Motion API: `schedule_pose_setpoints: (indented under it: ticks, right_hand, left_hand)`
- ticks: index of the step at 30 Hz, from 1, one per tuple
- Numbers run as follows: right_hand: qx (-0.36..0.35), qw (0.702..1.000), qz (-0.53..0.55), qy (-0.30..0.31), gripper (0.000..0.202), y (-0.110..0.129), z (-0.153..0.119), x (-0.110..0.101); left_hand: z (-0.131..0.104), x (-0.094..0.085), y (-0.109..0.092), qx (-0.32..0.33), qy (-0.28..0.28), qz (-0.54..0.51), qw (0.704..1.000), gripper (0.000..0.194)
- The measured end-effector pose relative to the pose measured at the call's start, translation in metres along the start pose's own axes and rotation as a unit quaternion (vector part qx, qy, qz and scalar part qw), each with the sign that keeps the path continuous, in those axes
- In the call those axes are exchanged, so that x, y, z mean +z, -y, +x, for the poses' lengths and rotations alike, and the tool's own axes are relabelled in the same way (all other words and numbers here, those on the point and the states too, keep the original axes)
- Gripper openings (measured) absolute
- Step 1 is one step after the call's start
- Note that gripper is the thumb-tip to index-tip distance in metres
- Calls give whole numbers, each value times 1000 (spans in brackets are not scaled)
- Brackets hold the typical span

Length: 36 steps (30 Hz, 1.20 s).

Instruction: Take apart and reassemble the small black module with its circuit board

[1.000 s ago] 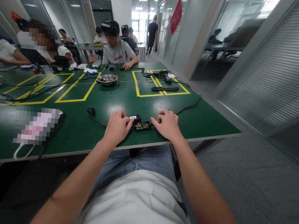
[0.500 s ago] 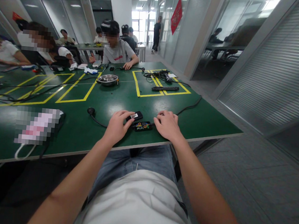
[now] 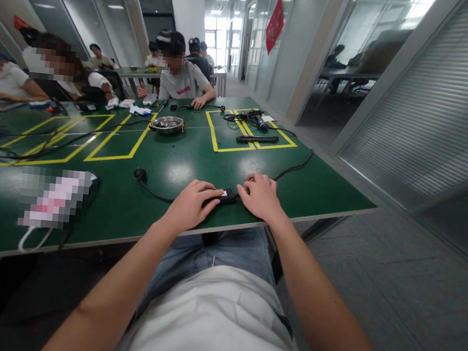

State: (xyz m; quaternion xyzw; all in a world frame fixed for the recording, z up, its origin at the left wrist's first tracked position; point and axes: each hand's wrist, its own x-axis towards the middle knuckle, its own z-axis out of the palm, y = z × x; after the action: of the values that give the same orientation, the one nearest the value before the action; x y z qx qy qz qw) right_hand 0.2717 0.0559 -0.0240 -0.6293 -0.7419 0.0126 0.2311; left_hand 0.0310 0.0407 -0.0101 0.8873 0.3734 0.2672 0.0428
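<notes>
A black adapter cover (image 3: 227,194) with a white label lies over the adapter body near the table's front edge, and the circuit board beneath is hidden. My left hand (image 3: 193,203) grips the cover from the left, thumb in front and fingers behind. At the adapter's right end, my right hand (image 3: 259,195) has its fingers closed round the black cable (image 3: 295,167), which runs off to the back right. Another cable leads left from under my left hand to a black plug (image 3: 140,174) on the green table.
Beyond the hands are a metal bowl (image 3: 167,125), a black bar (image 3: 257,139) and coiled cables (image 3: 239,117) by yellow tape. A blurred pink-white object (image 3: 55,200) lies left. A person (image 3: 185,80) sits across the table (image 3: 323,189).
My left hand has moved right and down with the black cover, which now lies over the circuit board that showed before. My right hand has stayed nearly in place.
</notes>
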Motion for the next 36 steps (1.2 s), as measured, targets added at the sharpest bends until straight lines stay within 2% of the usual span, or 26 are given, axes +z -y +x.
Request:
schedule_pose_setpoints:
  ticks: [11, 14, 17, 19, 22, 26, 30, 36]
  right_hand:
    - [-40, 999, 8, 6, 44, 0, -2, -2]
    - [-43, 999, 11, 7, 43, -1, -2, -2]
    - [-44, 999, 14, 6, 43, -1, -1, -2]
    - [-41, 999, 14, 9, 42, 0, -1, -2]
    - [-38, 999, 15, 13, 42, 0, -1, -4]
    - [-37, 999, 19, 11, 43, 0, -2, -3]
    - [-34, 999, 24, 4, 45, 0, -1, -1]
    - [-27, 998, 51, -31, 44, -1, 0, 0]
  left_hand:
    - [-1, -7, -7, -21, -15, 7, 1000, 27]
    - [-1, -8, -4, -51, -54, 7, 997, 29]
    - [1, -5, 5, -126, -109, 35, 985, 30]
    - [2, -2, 11, -168, -94, 44, 980, 29]
    - [2, 1, 15, -194, -46, 47, 979, 29]
    - [0, 0, 9, -217, -71, 116, 967, 26]
    - [-2, 0, 2, -236, -64, 187, 951, 43]
    - [0, 1, 6, -243, -47, 181, 952, 51]
